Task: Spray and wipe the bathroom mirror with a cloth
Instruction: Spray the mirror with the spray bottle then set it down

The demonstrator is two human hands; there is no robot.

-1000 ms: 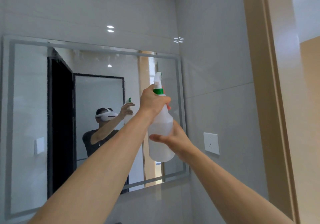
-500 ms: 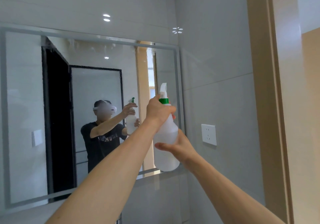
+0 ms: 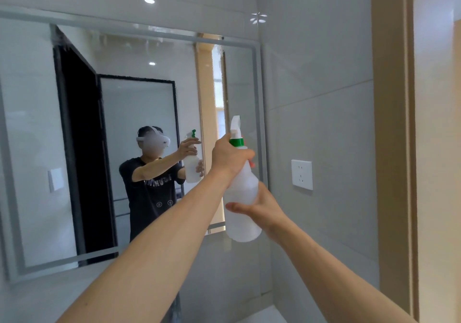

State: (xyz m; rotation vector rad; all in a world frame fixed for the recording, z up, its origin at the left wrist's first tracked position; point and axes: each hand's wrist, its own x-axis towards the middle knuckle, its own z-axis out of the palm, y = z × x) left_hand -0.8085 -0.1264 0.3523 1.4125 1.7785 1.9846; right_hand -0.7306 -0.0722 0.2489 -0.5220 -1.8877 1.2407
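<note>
A translucent white spray bottle (image 3: 241, 198) with a green collar and white nozzle is held upright in front of the mirror's right edge. My left hand (image 3: 230, 156) wraps its neck at the trigger. My right hand (image 3: 262, 206) supports the bottle's body from behind and below. The wide framed mirror (image 3: 139, 113) fills the left wall and shows droplets along its top. No cloth is in view.
A white wall socket (image 3: 302, 174) sits on the grey tiled side wall to the right of the mirror. A beige door frame (image 3: 391, 148) runs down the far right. The mirror reflects a person, a dark doorway and a light switch.
Both hands and the bottle have moved down and a little right in front of the mirror, from its upper part toward its lower right corner. The grip is unchanged.
</note>
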